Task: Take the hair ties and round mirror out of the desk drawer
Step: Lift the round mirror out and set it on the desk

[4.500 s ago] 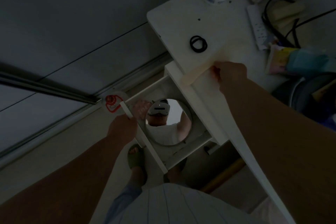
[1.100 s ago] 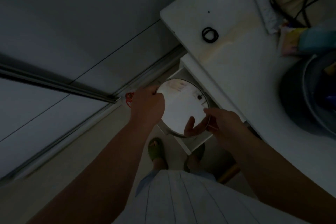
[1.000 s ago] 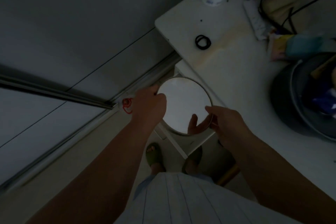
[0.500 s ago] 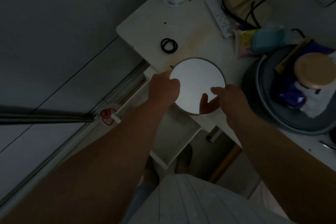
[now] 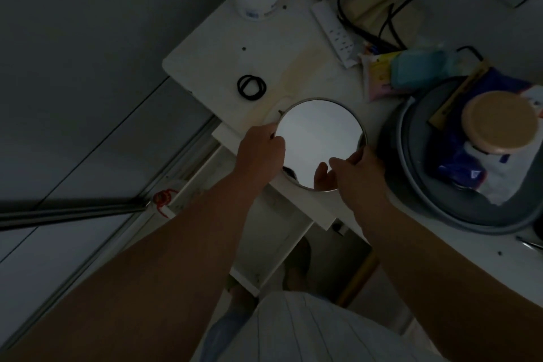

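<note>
Over white desk point(image 5: 211, 47): both hands grip glossy round mirror point(image 5: 318, 141) by thin rim; black hair ties point(image 5: 251, 87) beside.

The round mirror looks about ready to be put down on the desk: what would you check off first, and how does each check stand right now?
1. Both hands hold the round mirror: ok, left hand on its left rim, right hand at its lower right rim.
2. Mirror clear of the drawer: ok, it is over the desk.
3. Landing spot free: ok, the bare desk beyond the mirror shows only a stain.
4. Hair ties out of the way: ok, they lie on the desk apart from the mirror.
5. Room beside the grey basin: not ok, the mirror's right rim is close to it.
6. Mirror already touching the desk: cannot tell.
</note>
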`<state>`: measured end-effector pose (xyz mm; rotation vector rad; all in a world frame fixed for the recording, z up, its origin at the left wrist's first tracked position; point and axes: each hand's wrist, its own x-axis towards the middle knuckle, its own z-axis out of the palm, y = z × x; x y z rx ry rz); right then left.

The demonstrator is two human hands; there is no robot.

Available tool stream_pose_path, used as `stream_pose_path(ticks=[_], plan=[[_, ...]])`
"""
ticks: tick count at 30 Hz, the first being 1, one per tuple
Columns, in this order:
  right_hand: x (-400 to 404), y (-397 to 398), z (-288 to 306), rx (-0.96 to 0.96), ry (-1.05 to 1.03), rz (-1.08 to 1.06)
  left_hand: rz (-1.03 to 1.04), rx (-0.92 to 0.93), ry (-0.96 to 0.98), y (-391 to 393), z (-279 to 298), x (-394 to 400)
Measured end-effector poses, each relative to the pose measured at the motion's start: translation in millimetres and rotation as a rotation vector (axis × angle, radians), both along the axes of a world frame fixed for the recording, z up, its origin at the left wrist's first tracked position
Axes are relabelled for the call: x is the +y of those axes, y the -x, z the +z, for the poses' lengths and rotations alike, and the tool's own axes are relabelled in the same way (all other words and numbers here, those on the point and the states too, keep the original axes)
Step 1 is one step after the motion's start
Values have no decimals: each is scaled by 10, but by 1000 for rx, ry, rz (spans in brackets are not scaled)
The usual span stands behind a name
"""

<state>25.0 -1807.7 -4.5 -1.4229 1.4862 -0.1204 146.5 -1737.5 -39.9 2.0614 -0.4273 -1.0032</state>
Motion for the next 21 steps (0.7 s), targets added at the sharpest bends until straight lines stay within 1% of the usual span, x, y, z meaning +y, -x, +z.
stream_pose_path(ticks=[3, 4, 6, 8, 11, 16, 19, 21], plan=[[15, 11, -103, -57, -63, -26, 3, -14, 3, 3, 24, -26], [-15, 64, -250, -70, -72, -23, 12, -15, 0, 2, 25, -28], [-26, 72, -301, -78, -74, -14, 39, -12, -12, 4, 12, -31], [-25, 20, -146, -80, -50, -21, 65, -5, -4, 10, 2, -39], [-73, -20, -87, -65, -46, -46, 79, 33, -21, -8, 43, -61], [-137, 15, -159, -6, -46, -3, 14, 65, -72, -39, 81, -74], [-129, 61, -115, -28, -27, 39, -22, 88, -97, -55, 130, -81], [-111, 88, -68, -61, -25, 29, -55, 106, -110, -37, 198, -48]])
